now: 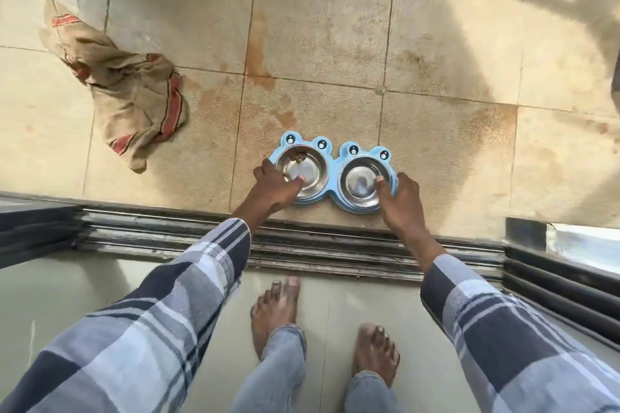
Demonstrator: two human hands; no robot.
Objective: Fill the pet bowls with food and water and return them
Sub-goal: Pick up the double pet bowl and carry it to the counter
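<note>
A light blue frog-shaped double bowl holder point(332, 157) sits on the tiled floor just past the door track. Its left steel bowl point(307, 167) has a small clump of brown food at the far rim. The right steel bowl point(360, 184) looks bare and shiny. My left hand point(273, 186) grips the holder's left edge, thumb on the left bowl's rim. At the holder's right edge is my right hand point(401, 199), its thumb on the right bowl's rim.
A crumpled burlap sack point(134, 100) with red stripes lies on the tiles to the left. A metal sliding-door track point(167, 238) crosses in front of my bare feet point(275, 308). The tiles around the holder are stained and damp.
</note>
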